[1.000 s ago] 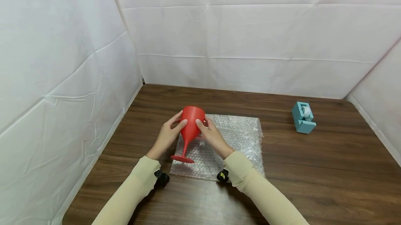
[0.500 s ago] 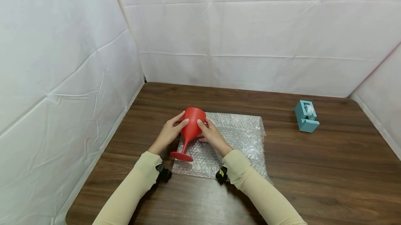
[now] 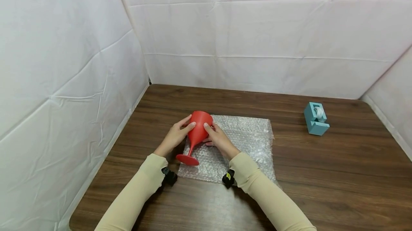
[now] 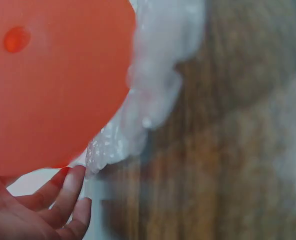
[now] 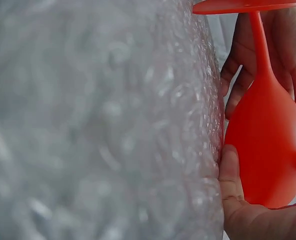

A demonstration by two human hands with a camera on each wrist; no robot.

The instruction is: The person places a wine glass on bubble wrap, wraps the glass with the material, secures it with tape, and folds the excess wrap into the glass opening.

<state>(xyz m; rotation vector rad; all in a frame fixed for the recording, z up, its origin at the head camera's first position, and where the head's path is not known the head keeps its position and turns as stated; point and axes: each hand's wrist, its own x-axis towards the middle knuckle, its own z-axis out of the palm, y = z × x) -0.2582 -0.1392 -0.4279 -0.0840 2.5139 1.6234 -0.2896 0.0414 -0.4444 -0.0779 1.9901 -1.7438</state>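
Note:
A red plastic goblet (image 3: 197, 131) is held tilted over the left edge of a sheet of bubble wrap (image 3: 244, 141) on the wooden table (image 3: 322, 173). My left hand (image 3: 177, 136) grips the bowl from the left and my right hand (image 3: 217, 138) grips it from the right. The round foot (image 3: 187, 160) points toward me, just above the sheet. In the left wrist view the foot's underside (image 4: 48, 85) fills the frame, with my fingers (image 4: 63, 200) below it. The right wrist view shows the stem and bowl (image 5: 265, 145) beside the bubble wrap (image 5: 103, 125), my thumb (image 5: 230, 175) against the bowl.
A teal tape dispenser (image 3: 316, 118) stands at the table's back right. White sheet walls (image 3: 64, 63) enclose the table on the left, back and right. Bare wood lies to the right of and in front of the bubble wrap.
The goblet has sunk slightly and tilted a little more toward the sheet, both hands still around the bowl. The view shifted a bit.

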